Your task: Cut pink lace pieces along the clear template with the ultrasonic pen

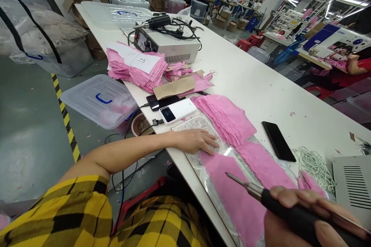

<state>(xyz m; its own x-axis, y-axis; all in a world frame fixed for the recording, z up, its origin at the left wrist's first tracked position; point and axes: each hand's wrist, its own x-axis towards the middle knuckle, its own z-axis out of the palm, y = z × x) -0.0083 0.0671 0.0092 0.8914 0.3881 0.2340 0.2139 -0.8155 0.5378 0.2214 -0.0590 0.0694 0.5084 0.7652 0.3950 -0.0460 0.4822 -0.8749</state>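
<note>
My left hand (198,141) lies flat with its fingers stretched out. It presses on a clear template board (193,125) and the upper end of a pink fabric piece (226,185). My right hand (301,216) is closed round a black-handled pen tool (290,208) with a pointed metal tip, like a soldering iron. The tip hangs over the pink piece; whether it touches is unclear. A thin shiny strip also shows by the right fingers, too partly hidden to name. Beside the board lies a fanned stack of pink pieces (224,117), with another pink strip (266,162) below it.
A white power bank (178,110), a black phone (278,141) and pale elastic loops (314,166) lie on the table (232,69). Further back are a labelled pink bundle (136,65) and a control box (176,48). A grey vented box (352,189) stands at right.
</note>
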